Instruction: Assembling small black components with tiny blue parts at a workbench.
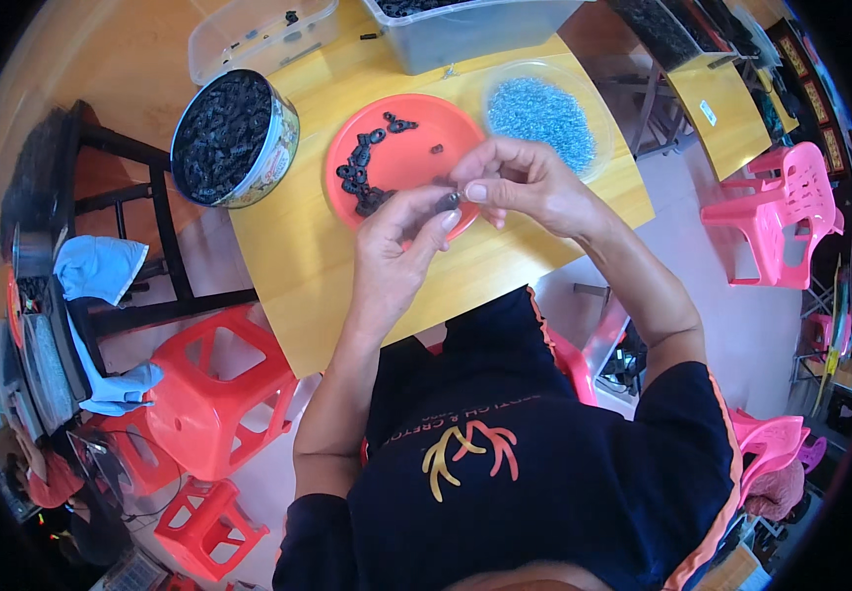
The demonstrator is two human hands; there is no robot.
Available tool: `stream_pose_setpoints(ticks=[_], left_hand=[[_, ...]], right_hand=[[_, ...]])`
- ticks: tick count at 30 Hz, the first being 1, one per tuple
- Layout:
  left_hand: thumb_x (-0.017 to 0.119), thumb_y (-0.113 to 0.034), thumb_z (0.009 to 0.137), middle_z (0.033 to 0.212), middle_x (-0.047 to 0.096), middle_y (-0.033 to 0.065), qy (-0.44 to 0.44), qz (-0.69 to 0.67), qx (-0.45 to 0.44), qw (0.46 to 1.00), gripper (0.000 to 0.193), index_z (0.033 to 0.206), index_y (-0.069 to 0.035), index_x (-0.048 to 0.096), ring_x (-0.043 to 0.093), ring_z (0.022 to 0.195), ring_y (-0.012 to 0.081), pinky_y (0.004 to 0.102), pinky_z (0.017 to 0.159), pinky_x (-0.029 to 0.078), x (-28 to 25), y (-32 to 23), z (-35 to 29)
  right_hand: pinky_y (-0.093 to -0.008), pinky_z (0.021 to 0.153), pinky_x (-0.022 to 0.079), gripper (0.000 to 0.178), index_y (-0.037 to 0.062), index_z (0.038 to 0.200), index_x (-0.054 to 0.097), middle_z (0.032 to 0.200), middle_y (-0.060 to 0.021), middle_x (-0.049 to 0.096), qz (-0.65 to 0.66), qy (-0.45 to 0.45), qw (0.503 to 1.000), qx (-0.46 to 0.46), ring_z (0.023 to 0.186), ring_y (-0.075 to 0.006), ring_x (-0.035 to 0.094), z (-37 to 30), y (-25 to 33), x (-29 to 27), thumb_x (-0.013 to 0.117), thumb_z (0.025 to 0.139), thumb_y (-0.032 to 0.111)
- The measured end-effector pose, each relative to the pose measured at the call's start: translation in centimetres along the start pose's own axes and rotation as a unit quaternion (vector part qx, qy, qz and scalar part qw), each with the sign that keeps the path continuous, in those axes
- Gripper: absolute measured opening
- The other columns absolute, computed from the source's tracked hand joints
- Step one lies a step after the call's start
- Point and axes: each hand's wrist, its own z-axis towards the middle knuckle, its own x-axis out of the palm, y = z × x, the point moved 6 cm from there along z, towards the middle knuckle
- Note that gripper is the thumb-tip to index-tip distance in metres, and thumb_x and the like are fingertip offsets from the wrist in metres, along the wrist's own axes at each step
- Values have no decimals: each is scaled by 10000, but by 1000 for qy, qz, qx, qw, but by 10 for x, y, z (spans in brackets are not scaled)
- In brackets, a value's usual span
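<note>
Small dark part [449,201] pinched between both hands, above near rim of orange plate [416,148] on yellow surface [288,246].

Head view: left hand [396,251] comes from below, right hand [524,182] from right; both grips clamped on part, fingertips meeting at it. Part sits at junction, equally near both; long axis too small to tell. Looks black, ring-like, as loose pieces [359,172] on plate. Blue beads bowl [544,113] just beyond right hand; round tin of black pieces [232,138] well left.

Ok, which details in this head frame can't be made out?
- Small dark part pinched between left hand and right hand: mostly covered by fingertips, shape unclear.
- Grey bin: cut off by the top edge.
- Blue pieces in the clear dish: too small to identify.
</note>
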Motion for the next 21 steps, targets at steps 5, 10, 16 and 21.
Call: stream_pose_setpoints(ticks=[5, 10, 16, 21], left_hand=[[643, -18, 860, 879, 618, 54, -11, 67, 40, 997, 176, 1034, 13, 634, 603, 723, 93, 233, 617, 501, -5, -6, -3], [629, 33, 849, 844, 595, 66, 22, 83, 58, 995, 167, 1016, 31, 640, 605, 664, 109, 229, 583, 492, -4, -9, -13], [630, 36, 848, 841, 591, 73, 34, 53, 46, 997, 185, 1032, 49, 634, 608, 673, 116, 227, 591, 488, -8, 1, -23], [626, 30, 857, 891, 607, 61, 6, -17, 6, 1000, 188, 1044, 25, 645, 598, 691, 109, 231, 609, 492, -25, 15, -27]], right_hand=[[-219, 580, 470, 143, 15, 985, 645, 868, -25, 648, -61, 22, 998, 22, 712, -63, 576, 0, 2, 0, 653, 890, 122], [-216, 574, 483, 125, 7, 981, 625, 872, -29, 646, -36, 44, 997, 54, 747, -69, 592, -4, -6, 10, 657, 877, 70], [-198, 570, 452, 129, 36, 951, 605, 823, 10, 603, -41, 45, 994, 90, 694, -36, 550, -5, -29, 18, 678, 866, 99], [-266, 634, 487, 147, 24, 928, 632, 861, 11, 620, -129, -7, 991, 23, 786, -75, 572, 12, -29, 8, 636, 909, 170]])
